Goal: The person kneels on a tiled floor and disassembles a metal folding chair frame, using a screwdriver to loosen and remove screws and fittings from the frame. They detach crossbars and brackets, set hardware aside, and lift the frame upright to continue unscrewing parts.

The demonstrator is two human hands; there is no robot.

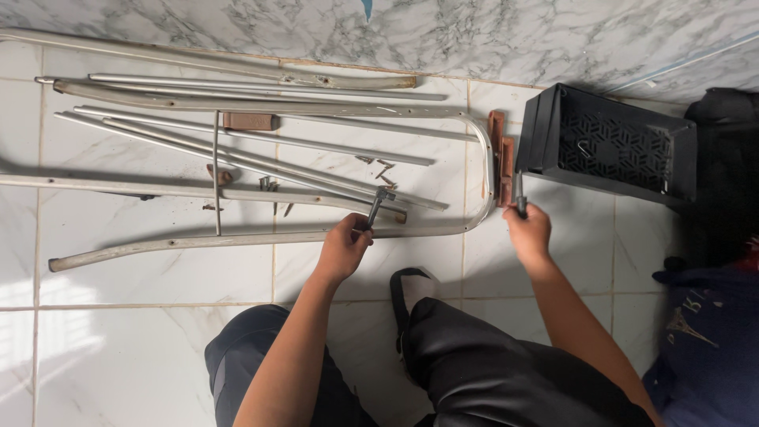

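Black crate on its side, small hook inside, near right hand.

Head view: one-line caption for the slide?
Seated on white tile, a person's left hand grips a tool at a bent metal tube frame, the right hand another tool, beside a black crate.

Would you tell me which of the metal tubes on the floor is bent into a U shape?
The curved frame tube beside the black crate; every other tube lies straight. The left hand rests against its lower run.
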